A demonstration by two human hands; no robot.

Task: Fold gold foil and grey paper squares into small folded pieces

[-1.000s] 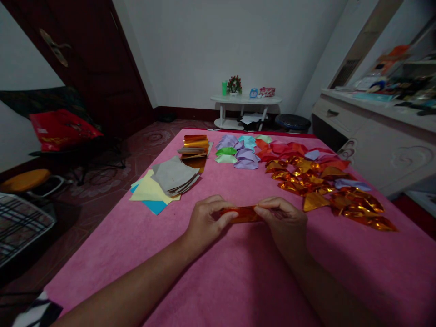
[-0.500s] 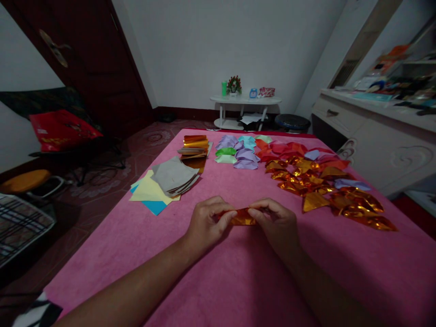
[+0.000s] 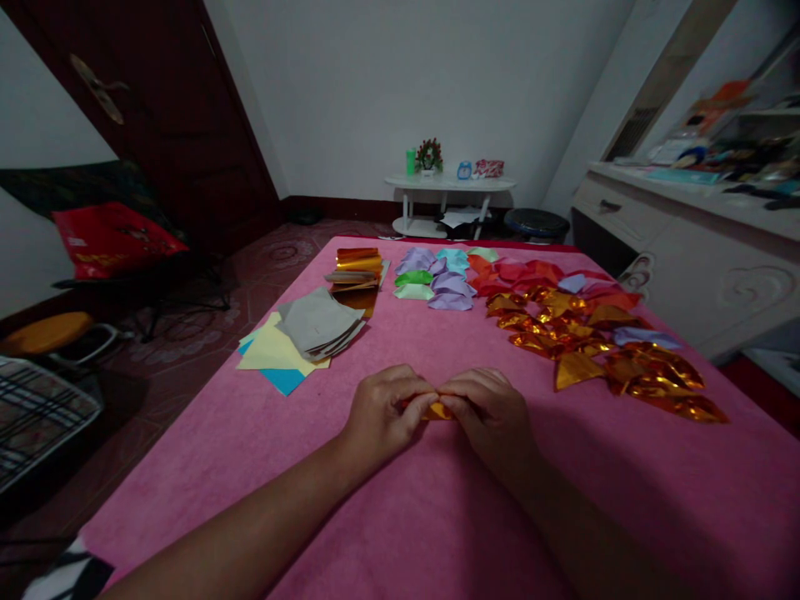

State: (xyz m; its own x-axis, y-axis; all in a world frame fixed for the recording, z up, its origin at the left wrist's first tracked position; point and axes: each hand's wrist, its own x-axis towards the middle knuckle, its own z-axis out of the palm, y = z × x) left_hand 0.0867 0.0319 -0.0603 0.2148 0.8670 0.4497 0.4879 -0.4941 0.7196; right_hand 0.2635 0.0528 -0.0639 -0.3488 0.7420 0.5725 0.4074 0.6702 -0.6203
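Observation:
Between both hands is a small folded piece of gold foil paper (image 3: 439, 412), low over the pink cloth (image 3: 400, 500). My left hand (image 3: 387, 408) pinches its left side between thumb and fingers. My right hand (image 3: 491, 408) grips the right side, its fingertips almost meeting the left ones. Most of the paper is hidden by the fingers. To the right lie several folded gold foil pieces (image 3: 562, 321). Beyond the hands sit folded purple paper pieces (image 3: 451, 292) and folded green pieces (image 3: 413, 292).
Left of the hands are a stack of grey-backed sheets (image 3: 322, 321), yellow paper (image 3: 275, 346), blue paper (image 3: 284, 381) and a gold foil stack (image 3: 357, 260). Red folded pieces (image 3: 528, 273) lie at the far right. A white side table (image 3: 450, 182) stands by the wall.
My right hand has moved left along the gold foil paper, closer to my left hand. Less of the paper shows between them. The left hand has barely moved.

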